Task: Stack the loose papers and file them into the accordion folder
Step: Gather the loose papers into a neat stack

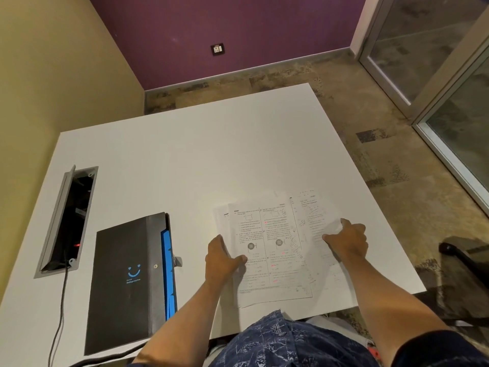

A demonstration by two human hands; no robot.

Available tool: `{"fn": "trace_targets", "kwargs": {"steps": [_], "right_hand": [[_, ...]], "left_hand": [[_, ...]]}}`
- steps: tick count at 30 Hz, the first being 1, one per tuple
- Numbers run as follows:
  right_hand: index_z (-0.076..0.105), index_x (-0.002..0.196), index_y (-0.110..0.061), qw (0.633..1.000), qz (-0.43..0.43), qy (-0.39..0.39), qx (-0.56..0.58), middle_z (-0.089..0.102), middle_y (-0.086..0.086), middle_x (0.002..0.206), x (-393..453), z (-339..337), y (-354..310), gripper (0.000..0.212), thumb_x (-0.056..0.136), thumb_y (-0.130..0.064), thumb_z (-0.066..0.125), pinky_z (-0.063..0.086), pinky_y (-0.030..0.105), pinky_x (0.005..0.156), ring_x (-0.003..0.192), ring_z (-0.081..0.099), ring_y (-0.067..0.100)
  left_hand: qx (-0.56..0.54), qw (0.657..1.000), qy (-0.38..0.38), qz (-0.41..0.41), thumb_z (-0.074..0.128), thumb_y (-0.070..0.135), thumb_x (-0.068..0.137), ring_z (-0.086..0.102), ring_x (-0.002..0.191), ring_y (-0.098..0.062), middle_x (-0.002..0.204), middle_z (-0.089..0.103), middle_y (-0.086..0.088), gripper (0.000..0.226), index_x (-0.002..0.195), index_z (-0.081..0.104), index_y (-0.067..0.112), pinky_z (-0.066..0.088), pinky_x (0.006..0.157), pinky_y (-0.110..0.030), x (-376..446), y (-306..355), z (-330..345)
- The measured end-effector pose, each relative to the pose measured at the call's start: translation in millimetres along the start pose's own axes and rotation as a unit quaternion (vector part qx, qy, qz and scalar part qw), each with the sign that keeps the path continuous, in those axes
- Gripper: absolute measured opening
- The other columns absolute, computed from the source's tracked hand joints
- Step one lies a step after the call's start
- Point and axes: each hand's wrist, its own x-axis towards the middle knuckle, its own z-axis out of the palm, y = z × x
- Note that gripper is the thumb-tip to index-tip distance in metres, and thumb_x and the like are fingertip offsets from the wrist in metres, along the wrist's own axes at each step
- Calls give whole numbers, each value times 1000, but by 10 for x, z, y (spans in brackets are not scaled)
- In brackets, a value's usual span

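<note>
Several loose printed papers (275, 250) lie overlapped and fanned out on the white table (185, 160), near its front edge. My left hand (221, 258) grips the left edge of the top sheet, thumb on the print. My right hand (349, 241) presses on the right-hand sheets, fingers curled over their edge. A black accordion folder (127, 282) with a blue smiley logo lies flat to the left of the papers, its blue pockets (168, 271) showing along its right side.
A cable box (67, 221) with its lid up is sunk into the table at the left, and a black cable (59, 313) runs from it toward the front. A dark chair (465, 258) stands on the carpet at the right.
</note>
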Motion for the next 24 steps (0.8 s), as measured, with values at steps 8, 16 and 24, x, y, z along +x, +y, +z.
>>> {"fn": "trace_targets", "kwargs": {"steps": [8,16,24], "right_hand": [[58,147,-15,994,-63,-47,82,65,14,143,29,76,-117,44,104,-25,54,48,47,109,128,61,40],[53,149,-7,972,-57,-128,190,62,20,142,-40,216,-297,43,111,-16,35,49,46,110,127,60,38],[41,155,-11,929,-84,-253,258,58,14,147,-205,263,-395,45,113,-27,41,46,46,114,132,59,32]], "left_hand": [[7,999,-41,19,87,52,61,51,114,-17,125,61,10,85,132,53,19,39,96,-33,-56,21,-13],[-48,996,-71,-19,86,43,78,38,150,-29,166,35,-3,106,162,27,13,35,121,-48,-9,74,41],[-109,991,-70,-16,90,28,76,59,75,11,91,49,30,51,87,43,47,45,59,0,8,106,68]]}}
